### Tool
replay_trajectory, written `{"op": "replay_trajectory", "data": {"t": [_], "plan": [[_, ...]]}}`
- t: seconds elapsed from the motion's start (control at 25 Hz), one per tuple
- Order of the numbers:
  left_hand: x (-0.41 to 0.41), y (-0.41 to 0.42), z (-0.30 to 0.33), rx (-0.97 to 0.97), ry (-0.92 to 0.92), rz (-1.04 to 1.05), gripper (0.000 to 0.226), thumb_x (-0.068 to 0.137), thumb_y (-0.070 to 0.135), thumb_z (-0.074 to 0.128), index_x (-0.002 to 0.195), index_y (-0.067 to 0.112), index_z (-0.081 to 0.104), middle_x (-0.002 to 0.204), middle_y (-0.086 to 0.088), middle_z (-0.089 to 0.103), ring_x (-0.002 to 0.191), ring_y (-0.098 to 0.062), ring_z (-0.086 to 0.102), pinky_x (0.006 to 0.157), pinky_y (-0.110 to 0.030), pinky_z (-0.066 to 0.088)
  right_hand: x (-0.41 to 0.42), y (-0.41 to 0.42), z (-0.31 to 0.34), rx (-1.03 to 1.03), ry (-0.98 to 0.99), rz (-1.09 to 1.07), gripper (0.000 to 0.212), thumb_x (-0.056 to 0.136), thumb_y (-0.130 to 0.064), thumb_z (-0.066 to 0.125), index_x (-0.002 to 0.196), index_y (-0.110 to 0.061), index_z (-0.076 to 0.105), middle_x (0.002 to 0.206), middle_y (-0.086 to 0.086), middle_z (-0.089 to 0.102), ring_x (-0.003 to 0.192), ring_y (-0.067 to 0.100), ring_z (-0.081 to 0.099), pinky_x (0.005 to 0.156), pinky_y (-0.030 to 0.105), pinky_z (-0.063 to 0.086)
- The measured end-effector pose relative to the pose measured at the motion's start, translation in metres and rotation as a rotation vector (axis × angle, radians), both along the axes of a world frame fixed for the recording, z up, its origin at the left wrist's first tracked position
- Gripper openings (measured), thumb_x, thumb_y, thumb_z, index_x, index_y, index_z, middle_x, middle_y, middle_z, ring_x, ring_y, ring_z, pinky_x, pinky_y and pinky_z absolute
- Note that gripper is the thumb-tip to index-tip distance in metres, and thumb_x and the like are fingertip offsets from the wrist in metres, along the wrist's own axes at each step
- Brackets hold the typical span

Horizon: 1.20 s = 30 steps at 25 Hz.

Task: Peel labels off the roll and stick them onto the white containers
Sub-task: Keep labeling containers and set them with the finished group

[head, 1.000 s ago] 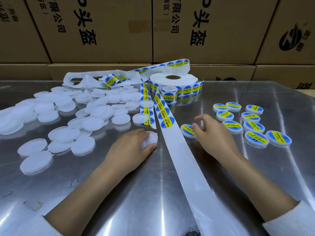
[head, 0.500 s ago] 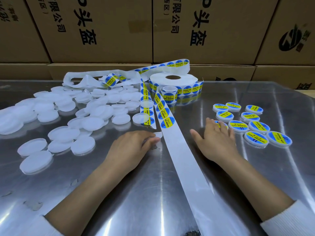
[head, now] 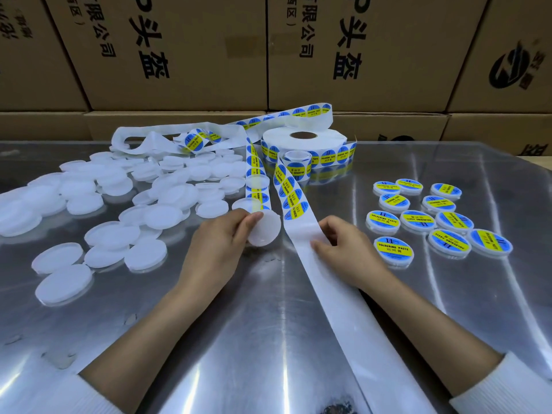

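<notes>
My left hand (head: 221,243) grips a blank white round container (head: 265,230), tilted up off the table. My right hand (head: 343,249) pinches the edge of the empty white backing strip (head: 322,264), just below the last blue-and-yellow labels (head: 294,209). The strip runs back to the label roll (head: 304,144) at the centre rear. Several blank white containers (head: 110,204) lie heaped on the left. Several labelled containers (head: 433,219) sit on the right.
The table (head: 239,339) is shiny metal. Brown cardboard boxes (head: 179,55) form a wall behind it. A loose tangle of used backing and labels (head: 167,138) loops over the white containers at the back left. A second label strip (head: 255,180) hangs beside the first.
My right hand came back left from the labelled containers and took hold of the backing strip. My left hand lifted and tilted the white container it holds.
</notes>
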<state>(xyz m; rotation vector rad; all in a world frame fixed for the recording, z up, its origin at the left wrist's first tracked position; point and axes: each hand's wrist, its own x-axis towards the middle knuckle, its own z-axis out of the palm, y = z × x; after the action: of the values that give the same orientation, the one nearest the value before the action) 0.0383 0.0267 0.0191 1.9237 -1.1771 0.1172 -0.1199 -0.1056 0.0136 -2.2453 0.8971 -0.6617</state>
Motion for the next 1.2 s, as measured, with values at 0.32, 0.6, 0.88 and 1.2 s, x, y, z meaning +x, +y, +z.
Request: {"op": "replay_trajectory", "data": {"t": [0.32,0.6,0.88,1.2], "plan": [[0.007,-0.001,-0.009,0.211,-0.128,0.073,0.038,0.090,0.052,0.045,0.076,0.023,0.064,0.073,0.005,0.054,0.078,-0.016,0.050,0.064,-0.032,0.041,-0.004,-0.006,0.014,0.306,-0.175,-0.011,0.012,0.079,-0.003,0.055,0.075,-0.013,0.056,0.072,0.005,0.057,0.068,0.016,0.048,0.062,0.029,0.038],[0.006,0.000,-0.009,0.232,-0.130,0.046,0.034,0.090,0.041,0.049,0.060,0.027,0.055,0.068,0.004,0.046,0.079,-0.022,0.050,0.062,-0.032,0.033,-0.004,0.000,0.021,0.340,-0.176,-0.037,0.011,0.079,-0.005,0.051,0.068,-0.010,0.051,0.065,0.003,0.047,0.065,0.016,0.042,0.061,0.029,0.033],[0.002,0.000,-0.005,0.284,0.138,0.125,0.039,0.086,0.056,0.046,0.075,0.019,0.055,0.073,0.004,0.063,0.077,-0.017,0.057,0.069,-0.034,0.045,-0.006,-0.001,0.021,0.353,-0.147,-0.024,0.010,0.081,-0.012,0.053,0.072,-0.010,0.052,0.066,0.001,0.048,0.064,0.016,0.044,0.062,0.029,0.034],[-0.020,0.000,-0.014,0.374,-0.237,-0.023,0.058,0.076,0.069,0.049,0.114,0.024,0.045,0.116,0.007,0.041,0.107,-0.018,0.037,0.084,-0.029,0.028,-0.011,-0.001,0.021,0.393,-0.097,0.193,0.038,0.084,0.007,0.048,0.085,-0.027,0.066,0.082,-0.004,0.071,0.067,0.001,0.063,0.064,0.019,0.050]]}}
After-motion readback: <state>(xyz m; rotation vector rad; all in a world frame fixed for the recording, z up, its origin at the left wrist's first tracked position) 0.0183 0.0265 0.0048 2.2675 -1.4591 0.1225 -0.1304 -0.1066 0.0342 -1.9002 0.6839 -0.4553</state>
